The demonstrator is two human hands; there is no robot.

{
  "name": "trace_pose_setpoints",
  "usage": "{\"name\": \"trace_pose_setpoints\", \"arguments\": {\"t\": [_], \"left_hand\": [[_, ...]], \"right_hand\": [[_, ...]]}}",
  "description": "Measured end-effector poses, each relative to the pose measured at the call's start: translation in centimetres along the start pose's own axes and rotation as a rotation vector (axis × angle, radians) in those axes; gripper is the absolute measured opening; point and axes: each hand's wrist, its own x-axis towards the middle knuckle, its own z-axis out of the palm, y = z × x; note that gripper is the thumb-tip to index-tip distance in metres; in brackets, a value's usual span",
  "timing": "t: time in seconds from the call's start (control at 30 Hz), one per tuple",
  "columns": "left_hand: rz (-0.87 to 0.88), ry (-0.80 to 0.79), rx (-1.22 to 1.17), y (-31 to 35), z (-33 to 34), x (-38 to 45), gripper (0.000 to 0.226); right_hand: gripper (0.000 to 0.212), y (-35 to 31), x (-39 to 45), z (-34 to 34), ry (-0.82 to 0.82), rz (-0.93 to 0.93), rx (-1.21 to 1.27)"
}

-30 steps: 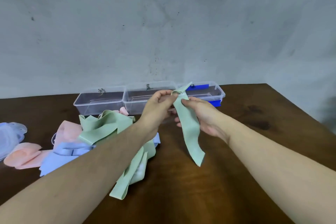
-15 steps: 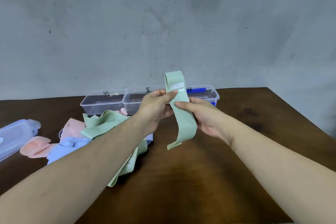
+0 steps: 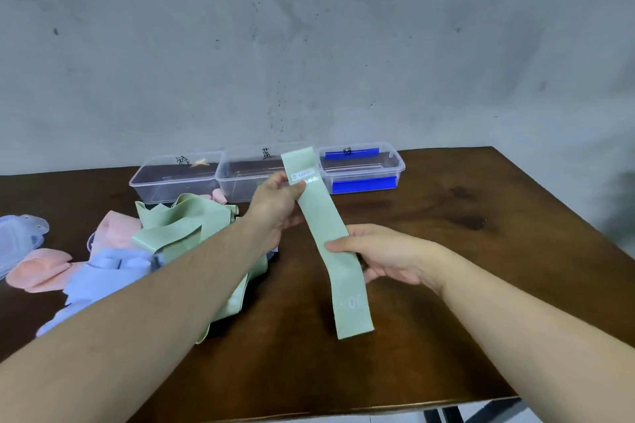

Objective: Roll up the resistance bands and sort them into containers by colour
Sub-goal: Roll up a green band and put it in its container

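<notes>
1. Two hands are showing: the left hand point(image 3: 275, 206) and the right hand point(image 3: 388, 256).
2. One green band point(image 3: 324, 233) is hanging stretched out between them.
3. Three clear containers point(image 3: 178, 178) are standing in a row at the back of the one table point(image 3: 464, 251).
4. One mixed heap of bands point(image 3: 144, 251) is lying on the left, showing green, pink and pale blue; the bands in it are overlapping too much to count.
5. Clear lids point(image 3: 20, 237) are lying at the far left edge; their number cannot be told.
</notes>
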Motion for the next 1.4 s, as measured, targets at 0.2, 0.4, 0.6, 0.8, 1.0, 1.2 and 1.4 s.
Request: {"name": "trace_pose_setpoints", "arguments": {"t": [0.2, 0.4, 0.6, 0.8, 1.0, 1.2, 1.4], "left_hand": [[0.015, 0.032, 0.163, -3.0, 0.2, 2.8, 0.015], [-0.076, -0.103, 0.267, -5.3, 0.8, 6.1, 0.008], [-0.09, -0.187, 0.356, -7.8, 1.0, 8.5, 0.028], [0.057, -0.208, 0.538, -9.2, 0.5, 8.8, 0.041], [0.215, -0.179, 0.691, -9.3, -0.1, 6.2, 0.04], [0.298, -0.257, 0.742, -10.0, -1.1, 0.9, 0.013], [0.306, -0.344, 0.684, -11.4, -1.0, -6.3, 0.022]], "right_hand": [[0.033, 1.8, 0.8, 0.1, -0.028, 0.131, -0.016], [0.04, 2.0, 2.4, 0.7, 0.108, 0.232, -0.318], [0.045, 1.9, 2.9, 1.0, 0.285, 0.404, -0.941], [0.05, 3.2, 2.6, 0.9, 0.394, 0.323, -0.943], [0.024, 5.2, 2.2, 0.9, 0.448, 0.023, -0.813], [0.005, 6.2, 0.9, 0.5, 0.354, -0.15, -0.813], [0.012, 8.0, -1.3, 0.0, 0.267, -0.391, -0.827]]}}
